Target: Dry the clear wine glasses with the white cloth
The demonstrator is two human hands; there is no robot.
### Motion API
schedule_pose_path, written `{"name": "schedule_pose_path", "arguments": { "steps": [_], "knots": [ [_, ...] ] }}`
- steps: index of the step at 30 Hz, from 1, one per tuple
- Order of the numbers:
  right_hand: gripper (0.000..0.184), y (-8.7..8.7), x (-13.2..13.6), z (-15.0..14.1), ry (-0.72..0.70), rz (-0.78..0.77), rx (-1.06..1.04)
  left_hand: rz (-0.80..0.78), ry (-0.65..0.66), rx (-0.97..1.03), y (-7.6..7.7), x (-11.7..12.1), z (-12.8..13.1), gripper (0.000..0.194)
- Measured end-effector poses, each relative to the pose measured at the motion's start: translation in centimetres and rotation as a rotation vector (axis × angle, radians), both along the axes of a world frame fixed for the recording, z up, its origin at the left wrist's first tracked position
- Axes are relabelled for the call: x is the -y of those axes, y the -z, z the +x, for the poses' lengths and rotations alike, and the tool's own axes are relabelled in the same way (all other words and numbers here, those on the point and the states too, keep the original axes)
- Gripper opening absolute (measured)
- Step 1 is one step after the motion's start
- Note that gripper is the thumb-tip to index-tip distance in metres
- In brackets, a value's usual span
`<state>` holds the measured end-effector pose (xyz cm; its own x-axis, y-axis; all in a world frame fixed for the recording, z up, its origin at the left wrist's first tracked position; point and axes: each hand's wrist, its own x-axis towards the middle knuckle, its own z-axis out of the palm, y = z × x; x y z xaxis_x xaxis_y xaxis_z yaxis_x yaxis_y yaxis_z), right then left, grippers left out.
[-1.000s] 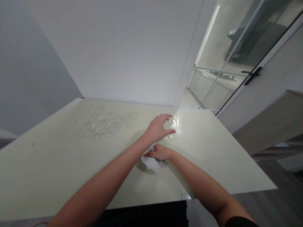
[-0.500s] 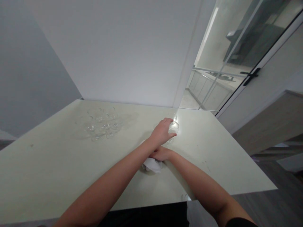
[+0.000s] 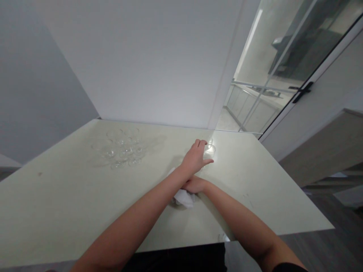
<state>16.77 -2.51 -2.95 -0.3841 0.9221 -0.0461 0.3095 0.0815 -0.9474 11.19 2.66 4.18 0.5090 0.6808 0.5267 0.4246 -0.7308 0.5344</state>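
The near edge of the counter [image 3: 70,211] is running just in front of the person's dark clothing. Beyond it, a crumpled white cloth [image 3: 184,199] is lying under the right hand [image 3: 195,185]; its fingers are mostly hiding behind the left wrist, so how far they are closing on the cloth I cannot tell. The left arm is crossing above, and the left hand [image 3: 193,159] is staying partly open, thumb and fingers spreading beside a clear glass [image 3: 210,150]; whether it is gripping the glass I cannot tell. Handling is looking under way there, while a cluster of clear glasses [image 3: 126,151] is standing well apart at far left. Nothing is showing which glasses are finished or remaining. Counter surface is stretching between cluster and hands, and right of them towards the slanting right edge; the crossed forearms are narrowing near-side room. The pale wall [image 3: 141,64] is bounding the far edge.
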Motion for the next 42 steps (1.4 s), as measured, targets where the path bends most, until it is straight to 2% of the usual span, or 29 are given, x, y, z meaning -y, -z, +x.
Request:
{"name": "schedule_pose_path", "arguments": {
  "steps": [2, 4, 8, 11, 13, 17, 20, 24, 28, 34, 37, 39, 42],
  "knots": [
    [0.033, 0.0, -0.1, 0.1, -0.054, -0.004, -0.008, 0.043, -0.012, 0.03, -0.5, 0.2, -1.5, 0.063],
    [0.036, 0.2, -0.2, 0.1, -0.12, 0.019, -0.056, 0.062, -0.082, 0.094, -0.9, 0.2, -4.2, 0.059],
    [0.034, 0.5, -0.5, 0.0, -0.191, 0.005, -0.119, 0.037, -0.475, 0.142, -0.5, -0.3, -11.3, 0.05],
    [0.035, 0.6, -0.6, 0.1, -0.165, -0.032, -0.133, 0.032, -0.759, -0.01, 0.2, -0.6, -15.5, 0.054],
    [0.034, 0.7, -0.5, 0.3, -0.162, -0.031, -0.147, 0.005, -0.904, -0.134, 0.6, -0.5, -17.1, 0.057],
    [0.033, 1.0, -0.5, 0.6, -0.165, -0.029, -0.139, -0.101, -1.048, -0.328, 0.6, -0.4, -18.3, 0.062],
    [0.032, 1.1, -0.5, 0.8, -0.148, -0.05, -0.122, -0.12, -1.071, -0.372, 0.6, -0.5, -18.5, 0.058],
    [0.033, 1.2, -0.5, 0.9, -0.106, -0.116, -0.114, -0.089, -1.068, -0.345, 0.5, -0.5, -18.6, 0.041],
    [0.034, 0.9, -0.5, 0.9, -0.004, -0.2, -0.197, 0.079, -1.07, -0.223, 0.5, -0.2, -18.7, 0.04],
    [0.037, 1.4, -0.8, 0.8, 0.163, -0.443, -0.384, 0.349, -0.902, 0.021, 0.9, 0.2, -19.4, 0.044],
    [0.042, 1.8, -1.0, 0.6, 0.24, -0.461, -0.512, 0.404, -0.838, 0.102, 1.1, 0.0, -19.7, 0.047],
    [0.044, 1.5, -0.9, 0.6, 0.178, -0.414, -0.569, 0.38, -0.781, 0.159, 1.3, -0.1, -19.6, 0.047],
    [0.048, 0.3, -0.7, 0.5, 0.0, -0.397, -0.557, 0.294, -0.629, 0.328, 1.5, -0.1, -18.8, 0.049]
  ]
}}
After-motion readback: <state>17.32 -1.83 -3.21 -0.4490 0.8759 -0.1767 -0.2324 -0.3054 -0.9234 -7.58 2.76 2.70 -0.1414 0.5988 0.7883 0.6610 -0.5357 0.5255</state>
